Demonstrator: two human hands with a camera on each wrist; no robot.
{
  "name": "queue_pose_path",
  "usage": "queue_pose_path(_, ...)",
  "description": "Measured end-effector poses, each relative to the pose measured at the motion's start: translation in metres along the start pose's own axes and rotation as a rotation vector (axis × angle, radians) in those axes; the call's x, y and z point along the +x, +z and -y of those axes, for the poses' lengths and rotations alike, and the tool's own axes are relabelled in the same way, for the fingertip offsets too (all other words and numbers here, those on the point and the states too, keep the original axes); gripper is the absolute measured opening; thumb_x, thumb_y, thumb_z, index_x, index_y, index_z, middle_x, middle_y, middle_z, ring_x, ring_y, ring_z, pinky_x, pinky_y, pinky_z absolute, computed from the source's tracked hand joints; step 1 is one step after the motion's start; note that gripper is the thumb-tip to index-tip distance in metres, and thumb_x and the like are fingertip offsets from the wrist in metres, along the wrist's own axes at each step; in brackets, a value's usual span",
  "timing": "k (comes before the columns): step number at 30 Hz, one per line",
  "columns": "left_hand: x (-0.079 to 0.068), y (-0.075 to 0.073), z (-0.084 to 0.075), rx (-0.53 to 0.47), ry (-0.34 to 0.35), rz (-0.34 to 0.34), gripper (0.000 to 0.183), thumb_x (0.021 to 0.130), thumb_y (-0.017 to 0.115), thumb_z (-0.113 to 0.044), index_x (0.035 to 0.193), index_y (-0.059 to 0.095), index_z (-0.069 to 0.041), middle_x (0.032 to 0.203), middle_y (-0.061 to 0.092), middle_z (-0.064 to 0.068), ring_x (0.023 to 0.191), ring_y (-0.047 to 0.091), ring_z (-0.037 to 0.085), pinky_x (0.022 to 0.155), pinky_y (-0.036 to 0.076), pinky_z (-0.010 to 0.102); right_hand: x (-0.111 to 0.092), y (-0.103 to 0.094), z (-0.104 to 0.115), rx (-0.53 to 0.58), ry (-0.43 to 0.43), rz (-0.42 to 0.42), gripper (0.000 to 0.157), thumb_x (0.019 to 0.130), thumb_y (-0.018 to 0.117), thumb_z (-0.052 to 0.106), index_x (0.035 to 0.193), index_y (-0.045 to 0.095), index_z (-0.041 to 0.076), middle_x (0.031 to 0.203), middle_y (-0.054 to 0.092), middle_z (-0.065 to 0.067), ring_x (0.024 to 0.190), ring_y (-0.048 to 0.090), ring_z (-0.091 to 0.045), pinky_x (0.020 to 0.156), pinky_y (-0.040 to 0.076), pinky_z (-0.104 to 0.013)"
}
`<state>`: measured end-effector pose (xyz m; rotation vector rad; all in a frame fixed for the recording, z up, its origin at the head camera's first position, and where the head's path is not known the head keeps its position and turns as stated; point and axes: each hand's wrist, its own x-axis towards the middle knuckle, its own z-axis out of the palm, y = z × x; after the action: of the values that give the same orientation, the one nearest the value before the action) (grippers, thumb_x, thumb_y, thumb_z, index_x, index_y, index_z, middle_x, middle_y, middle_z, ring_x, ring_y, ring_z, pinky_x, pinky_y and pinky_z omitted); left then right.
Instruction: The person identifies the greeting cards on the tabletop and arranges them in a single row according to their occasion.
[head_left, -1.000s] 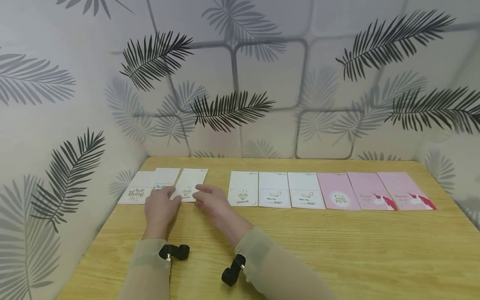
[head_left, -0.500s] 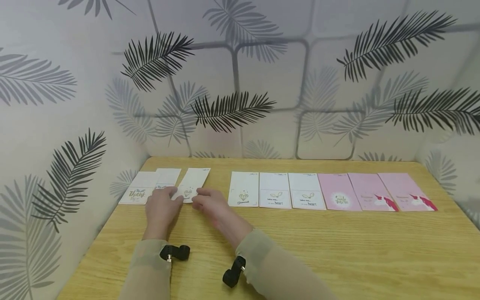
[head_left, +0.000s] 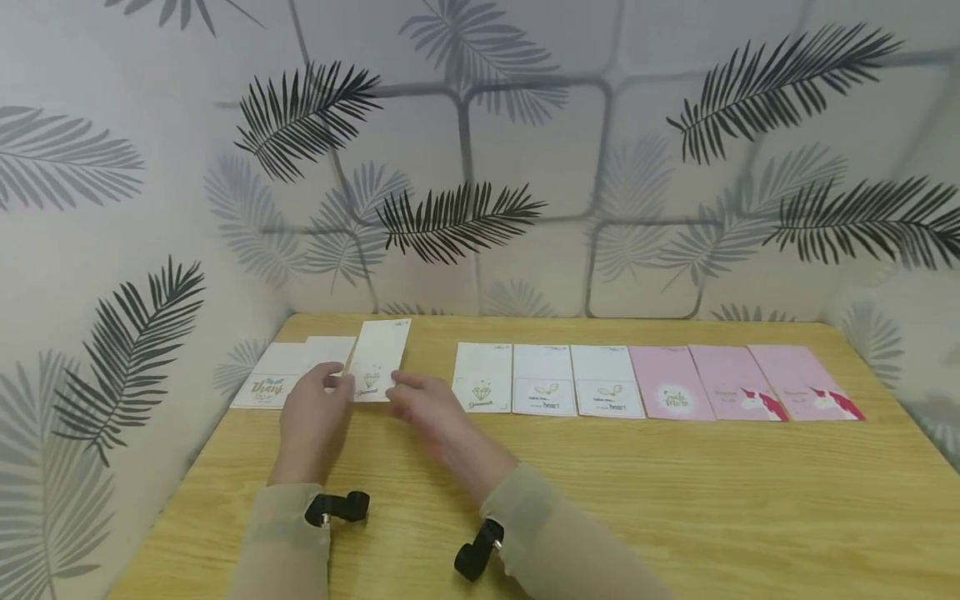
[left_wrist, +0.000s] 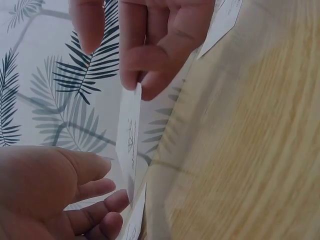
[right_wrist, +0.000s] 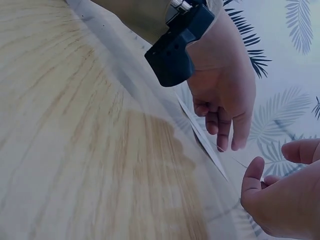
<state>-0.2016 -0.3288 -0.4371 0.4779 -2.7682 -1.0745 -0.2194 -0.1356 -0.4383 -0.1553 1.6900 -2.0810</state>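
A white card with a gold diamond print [head_left: 378,354] is tilted up off the table between my two hands. My right hand [head_left: 438,408] pinches its right edge between fingertips, seen in the left wrist view at the card's upper end [left_wrist: 129,120]. My left hand [head_left: 311,421] is at the opposite edge, its relaxed fingertips touching or nearly touching the card. Beneath and beside the left hand lie a white "thank you" card [head_left: 262,379] and another white card [head_left: 328,348], its lower part hidden by that hand. The right wrist view shows the raised card almost edge-on.
Right of my hands a row lies on the wooden table [head_left: 600,508]: a matching diamond card [head_left: 483,367], two white heart cards [head_left: 543,367], a pink "smile" card [head_left: 663,375] and two pink unicorn cards [head_left: 735,375]. Leaf-patterned walls [head_left: 525,275] border the table behind and left.
The diamond card lay on the table between my hands, slid slightly right, then rose and tilted upward. My left hand moved a little left. The other cards have stayed put.
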Motion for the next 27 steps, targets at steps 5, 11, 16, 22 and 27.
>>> queue_pose_path(5,-0.003,0.0,-0.007,-0.019,-0.006,0.033,0.053,0.114,0.053,-0.032,0.157,0.056,-0.002,0.147,0.062,0.029,0.136,0.058,0.048,0.113,0.044,0.065,-0.006,-0.011,0.004,0.044,-0.04,0.0,0.049,0.106,0.067,0.006,0.153,0.06,-0.006,0.166,0.05,-0.019,0.14,0.058,-0.033,0.112,0.052,-0.043)
queue_pose_path(11,-0.006,0.004,-0.02,-0.081,0.047,0.009,0.046,0.111,0.059,-0.027,0.151,0.063,-0.004,0.137,0.07,0.027,0.123,0.067,0.045,0.104,0.051,0.061,-0.015,-0.027,0.01,0.031,-0.03,0.0,0.049,0.107,0.066,0.007,0.154,0.06,-0.004,0.166,0.049,-0.018,0.134,0.062,-0.039,0.116,0.049,-0.045)
queue_pose_path(16,-0.005,0.012,-0.031,-0.113,0.071,-0.018,0.042,0.11,0.06,-0.023,0.146,0.066,-0.004,0.133,0.072,0.026,0.12,0.069,0.045,0.101,0.052,0.061,-0.02,-0.04,0.01,-0.018,-0.015,-0.028,0.054,0.106,0.067,0.011,0.157,0.058,0.001,0.169,0.045,-0.017,0.133,0.064,-0.039,0.118,0.046,-0.046)
queue_pose_path(22,-0.006,0.03,-0.041,-0.117,0.062,-0.071,0.038,0.109,0.062,-0.021,0.142,0.069,-0.004,0.129,0.074,0.024,0.113,0.071,0.044,0.093,0.054,0.059,-0.025,-0.05,0.009,-0.039,-0.019,-0.068,0.056,0.104,0.067,0.01,0.159,0.057,0.002,0.17,0.041,-0.019,0.13,0.065,-0.037,0.119,0.044,-0.05)
queue_pose_path(27,-0.005,0.042,-0.047,-0.089,0.045,-0.084,0.037,0.11,0.062,-0.021,0.142,0.068,-0.004,0.127,0.074,0.022,0.112,0.072,0.042,0.092,0.055,0.057,-0.03,-0.055,0.011,-0.073,-0.031,-0.093,0.056,0.105,0.066,0.009,0.159,0.056,0.001,0.167,0.047,-0.02,0.134,0.064,-0.037,0.119,0.044,-0.051)
